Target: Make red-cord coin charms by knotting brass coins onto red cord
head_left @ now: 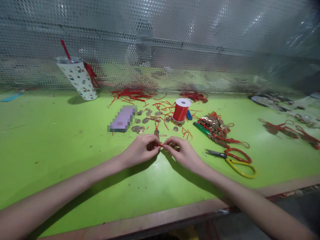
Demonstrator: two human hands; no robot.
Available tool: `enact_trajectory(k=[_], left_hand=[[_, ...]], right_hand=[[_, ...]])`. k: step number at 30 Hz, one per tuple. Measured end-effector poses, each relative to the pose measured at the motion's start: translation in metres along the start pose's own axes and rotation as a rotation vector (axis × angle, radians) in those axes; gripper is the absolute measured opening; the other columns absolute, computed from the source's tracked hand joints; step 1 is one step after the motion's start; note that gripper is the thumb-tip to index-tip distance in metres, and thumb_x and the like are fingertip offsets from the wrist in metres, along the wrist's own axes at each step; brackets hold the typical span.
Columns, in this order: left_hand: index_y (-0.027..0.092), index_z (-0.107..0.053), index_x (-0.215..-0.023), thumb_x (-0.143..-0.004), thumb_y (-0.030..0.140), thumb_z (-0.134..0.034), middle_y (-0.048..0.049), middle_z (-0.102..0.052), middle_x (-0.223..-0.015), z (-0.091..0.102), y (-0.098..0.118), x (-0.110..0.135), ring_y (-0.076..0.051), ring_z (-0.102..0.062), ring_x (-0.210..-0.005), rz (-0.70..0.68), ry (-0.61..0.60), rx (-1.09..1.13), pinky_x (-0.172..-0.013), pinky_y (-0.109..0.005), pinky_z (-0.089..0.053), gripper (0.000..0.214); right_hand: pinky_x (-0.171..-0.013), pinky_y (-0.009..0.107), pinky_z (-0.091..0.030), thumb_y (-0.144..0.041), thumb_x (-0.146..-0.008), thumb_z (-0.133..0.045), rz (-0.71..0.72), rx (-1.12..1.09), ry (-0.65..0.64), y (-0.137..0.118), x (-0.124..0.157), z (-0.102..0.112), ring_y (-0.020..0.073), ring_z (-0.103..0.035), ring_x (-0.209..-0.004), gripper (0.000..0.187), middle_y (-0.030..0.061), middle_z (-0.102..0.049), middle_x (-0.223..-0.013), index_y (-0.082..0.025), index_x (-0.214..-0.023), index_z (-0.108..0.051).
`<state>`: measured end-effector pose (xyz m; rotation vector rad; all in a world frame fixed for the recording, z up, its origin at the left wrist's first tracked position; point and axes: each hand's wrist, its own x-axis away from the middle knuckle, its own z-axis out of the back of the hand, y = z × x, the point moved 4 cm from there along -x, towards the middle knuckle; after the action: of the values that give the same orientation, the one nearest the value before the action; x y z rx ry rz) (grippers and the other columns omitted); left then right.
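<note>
Both hands meet over the green table, fingertips almost touching. My left hand (143, 146) pinches a red cord (161, 145), and my right hand (181, 150) pinches the same cord from the other side. Just beyond the fingers lies a string of coins (156, 132) topped by a red cord loop; it seems joined to the cord I hold, though the fingers partly hide the link. Loose brass coins (145, 120) are scattered behind it. A spool of red cord (180, 110) stands upright past my right hand, with short red cord scraps around it.
Scissors (230, 156) with red and yellow handles lie right of my right hand. Behind them are a green lighter (202, 128) and a pile of corded coins (215, 126). A phone (123, 119) lies left, a tumbler with a straw (78, 80) farther back. Perforated metal mesh (112, 50) borders the table.
</note>
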<state>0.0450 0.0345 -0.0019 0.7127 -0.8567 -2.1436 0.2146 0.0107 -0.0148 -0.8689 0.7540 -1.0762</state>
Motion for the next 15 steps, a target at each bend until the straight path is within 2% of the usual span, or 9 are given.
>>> enact_trajectory(k=[7, 15], left_hand=[[0.016, -0.069, -0.086, -0.09, 0.028, -0.063, -0.0034, -0.068, -0.077, -0.0015, -0.0024, -0.001, -0.015, -0.06, -0.068, 0.041, -0.024, 0.034, -0.061, -0.027, -0.047, 0.014], [0.017, -0.064, -0.086, -0.092, 0.023, -0.059, -0.002, -0.063, -0.076, -0.0008, 0.0037, 0.001, -0.016, -0.056, -0.068, -0.126, -0.013, -0.094, -0.063, -0.028, -0.044, 0.01]], right_hand=[[-0.071, 0.033, -0.046, -0.029, -0.097, -0.062, 0.013, 0.008, -0.001, 0.0, -0.0002, -0.0021, 0.021, -0.061, -0.085, 0.012, 0.0053, -0.067, -0.091, -0.021, -0.088, -0.065], [-0.077, 0.034, -0.045, -0.028, -0.1, -0.057, 0.12, 0.134, 0.051, -0.0085, 0.0036, -0.0018, 0.0201, -0.057, -0.084, 0.016, 0.0042, -0.06, -0.089, -0.022, -0.084, -0.056]])
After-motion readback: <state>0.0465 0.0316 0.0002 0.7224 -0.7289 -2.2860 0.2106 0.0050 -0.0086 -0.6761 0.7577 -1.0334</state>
